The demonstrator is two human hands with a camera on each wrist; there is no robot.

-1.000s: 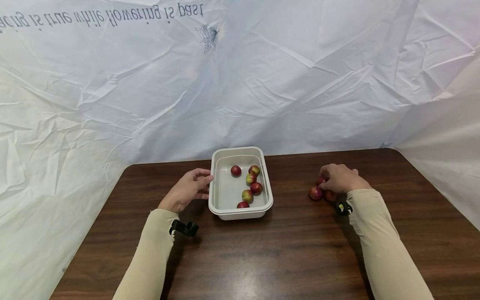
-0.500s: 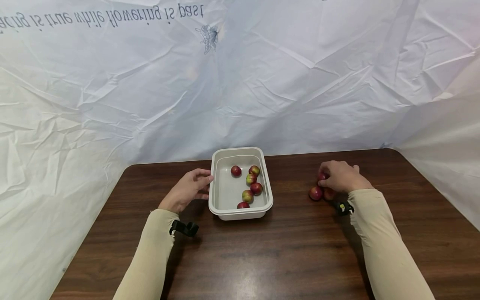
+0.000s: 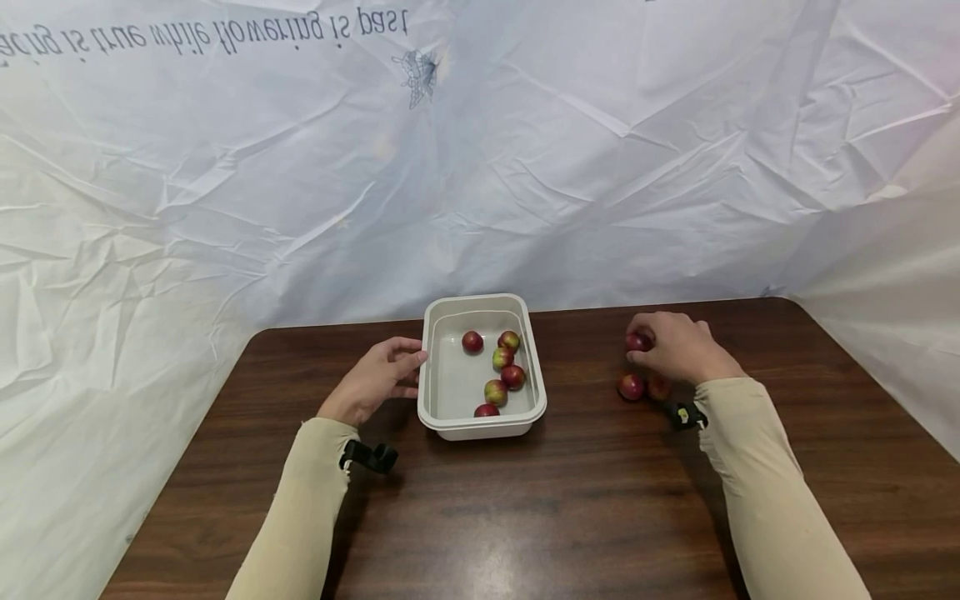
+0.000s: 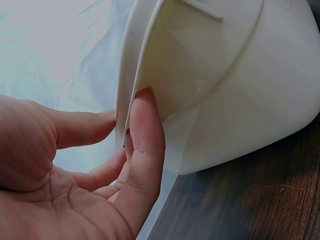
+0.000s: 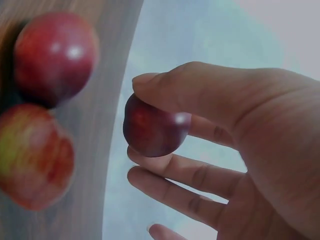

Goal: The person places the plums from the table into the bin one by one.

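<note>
While the left hand (image 3: 372, 375) pinches the tub (image 3: 453, 379), the fingers of the right hand (image 3: 682, 346) clamp a fruit (image 5: 154, 126) well right of it, firm, light, slippery, I'd guess, best held round its middle.

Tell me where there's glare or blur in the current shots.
Head view: a pale glare patch on the brown table, near the bottom middle; right wrist view: bright highlights on the held fruit and the upper loose fruit, whose edges look soft; left wrist view: the backdrop looks washed out and blurry.
</note>
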